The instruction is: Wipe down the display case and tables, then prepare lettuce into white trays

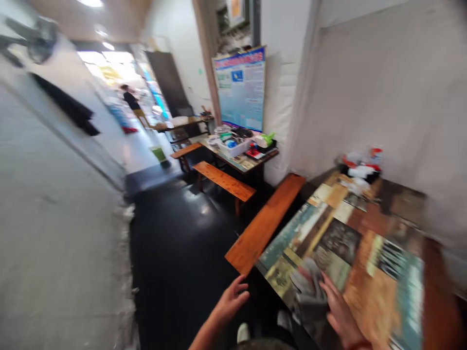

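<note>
My left hand [231,300] hangs over the dark floor, left of the near table's corner. Its fingers are apart and slightly bent, with nothing in them. At the front edge of the table [386,301], my right hand [341,311] grips a crumpled grey cloth [310,291] between its thumb and fingers. Part of the cloth hangs down past the edge, and blur hides its finer folds. The tabletop carries a patchwork print of wood planks and pictures.
White and red items [361,167] sit at the table's wall end. Orange wooden benches [264,226] stand beside it. A farther table holds a white bin [235,148] of mixed things. A wall [65,233] bounds the left. A person [133,104] stands near the bright doorway.
</note>
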A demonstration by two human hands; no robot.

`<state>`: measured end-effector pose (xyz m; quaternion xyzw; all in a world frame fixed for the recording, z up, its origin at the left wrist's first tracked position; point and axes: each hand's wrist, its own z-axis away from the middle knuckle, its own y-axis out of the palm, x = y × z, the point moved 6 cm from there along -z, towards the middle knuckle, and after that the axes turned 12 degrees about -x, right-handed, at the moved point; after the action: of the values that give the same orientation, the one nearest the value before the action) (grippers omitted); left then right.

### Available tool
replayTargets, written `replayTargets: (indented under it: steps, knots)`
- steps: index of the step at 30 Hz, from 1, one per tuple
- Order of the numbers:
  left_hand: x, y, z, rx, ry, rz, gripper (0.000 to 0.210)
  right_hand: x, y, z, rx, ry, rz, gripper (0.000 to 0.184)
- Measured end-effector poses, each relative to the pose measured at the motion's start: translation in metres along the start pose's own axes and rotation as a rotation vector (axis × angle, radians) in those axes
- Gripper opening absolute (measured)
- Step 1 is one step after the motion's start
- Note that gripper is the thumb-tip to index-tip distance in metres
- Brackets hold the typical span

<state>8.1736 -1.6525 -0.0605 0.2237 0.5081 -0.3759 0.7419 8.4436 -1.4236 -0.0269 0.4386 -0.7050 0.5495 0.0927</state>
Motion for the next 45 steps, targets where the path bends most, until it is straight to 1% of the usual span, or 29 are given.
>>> replayTargets:
  steps: [1, 2, 3, 4, 5, 6, 8, 10, 12, 13, 16, 18, 20, 21, 23, 25, 26, 28, 30, 31, 33, 34, 35, 36, 38, 39, 40, 43, 45]
  knots:
    - [0.000, -0.007, 0.001, -0.023, -0.023, 0.030, 0.106, -0.003, -0.004, -0.008, -0.008, 0.088, -0.064, 0.051]
    - [0.000, -0.012, 0.000, -0.048, -0.052, 0.055, 0.107, -0.011, -0.003, -0.017, 0.021, 0.274, -0.326, 0.051]
    - [0.001, -0.015, 0.000, -0.068, -0.080, 0.072, 0.107, -0.017, -0.004, -0.026, 0.047, 0.390, -0.509, 0.053]
    - [0.000, -0.015, 0.000, -0.089, -0.101, 0.085, 0.106, -0.024, -0.006, -0.035, 0.055, 0.459, -0.619, 0.056]
    - [-0.001, -0.013, 0.000, -0.107, -0.119, 0.094, 0.104, -0.033, -0.009, -0.043, 0.059, 0.495, -0.658, 0.059]
    - [-0.002, -0.009, 0.001, -0.123, -0.131, 0.098, 0.102, -0.045, -0.015, -0.050, 0.054, 0.491, -0.593, 0.060]
    - [-0.006, 0.005, 0.003, -0.165, -0.130, 0.096, 0.100, -0.076, -0.030, -0.056, 0.035, 0.462, -0.362, 0.062]
    - [-0.014, 0.025, 0.006, -0.212, -0.111, 0.088, 0.099, -0.108, -0.044, -0.055, 0.023, 0.448, -0.197, 0.063]
    - [-0.024, 0.052, 0.007, -0.231, -0.096, 0.079, 0.097, -0.131, -0.052, -0.053, 0.034, 0.422, -0.149, 0.063]
    - [-0.029, 0.068, 0.007, -0.227, -0.098, 0.074, 0.096, -0.138, -0.054, -0.054, 0.048, 0.391, -0.129, 0.062]
    - [-0.048, 0.118, 0.005, -0.181, -0.123, 0.066, 0.093, -0.140, -0.048, -0.066, 0.119, 0.280, -0.048, 0.060]
    - [-0.061, 0.152, 0.001, -0.141, -0.130, 0.063, 0.091, -0.134, -0.036, -0.079, 0.178, 0.223, 0.011, 0.060]
    - [-0.073, 0.185, -0.003, -0.091, -0.120, 0.038, 0.090, -0.126, -0.020, -0.085, 0.257, 0.177, 0.050, 0.063]
    - [-0.079, 0.200, -0.005, -0.066, -0.111, 0.018, 0.089, -0.124, -0.012, -0.082, 0.301, 0.159, 0.058, 0.065]
    - [-0.087, 0.227, -0.008, -0.017, -0.093, -0.017, 0.090, -0.119, 0.002, -0.064, 0.419, 0.097, 0.065, 0.074]
    - [-0.092, 0.247, -0.009, 0.022, -0.088, -0.046, 0.090, -0.119, 0.008, -0.030, 0.541, 0.003, 0.061, 0.086]
    - [-0.093, 0.256, -0.009, 0.036, -0.090, -0.058, 0.090, -0.122, 0.007, -0.010, 0.587, -0.042, 0.050, 0.088]
    - [-0.095, 0.268, -0.010, 0.054, -0.099, -0.077, 0.090, -0.130, -0.004, 0.031, 0.638, -0.108, 0.003, 0.082]
    - [-0.095, 0.278, -0.011, 0.065, -0.112, -0.087, 0.089, -0.143, -0.023, 0.063, 0.640, -0.134, -0.061, 0.069]
    - [-0.096, 0.282, -0.012, 0.069, -0.119, -0.093, 0.088, -0.151, -0.034, 0.074, 0.634, -0.140, -0.086, 0.065]
    - [-0.098, 0.290, -0.016, 0.080, -0.127, -0.112, 0.088, -0.169, -0.055, 0.082, 0.594, -0.129, -0.117, 0.054]
    - [-0.100, 0.293, -0.018, 0.086, -0.126, -0.126, 0.088, -0.181, -0.066, 0.077, 0.539, -0.099, -0.122, 0.047]
    - [-0.103, 0.297, -0.021, 0.094, -0.121, -0.139, 0.089, -0.195, -0.076, 0.067, 0.453, -0.046, -0.123, 0.040]
    - [-0.106, 0.301, -0.022, 0.104, -0.114, -0.150, 0.089, -0.212, -0.088, 0.051, 0.332, 0.033, -0.117, 0.036]
    - [-0.112, 0.306, -0.025, 0.125, -0.098, -0.163, 0.088, -0.250, -0.113, 0.008, 0.054, 0.218, -0.094, 0.039]
    - [-0.115, 0.308, -0.025, 0.136, -0.092, -0.161, 0.087, -0.267, -0.124, -0.015, -0.065, 0.299, -0.081, 0.041]
    - [-0.117, 0.309, -0.025, 0.146, -0.087, -0.153, 0.086, -0.281, -0.134, -0.040, -0.143, 0.346, -0.072, 0.043]
    - [-0.119, 0.305, -0.021, 0.151, -0.076, -0.100, 0.085, -0.305, -0.157, -0.112, -0.276, 0.382, -0.092, 0.052]
    - [-0.118, 0.297, -0.016, 0.152, -0.083, -0.052, 0.084, -0.314, -0.170, -0.148, -0.329, 0.376, -0.129, 0.058]
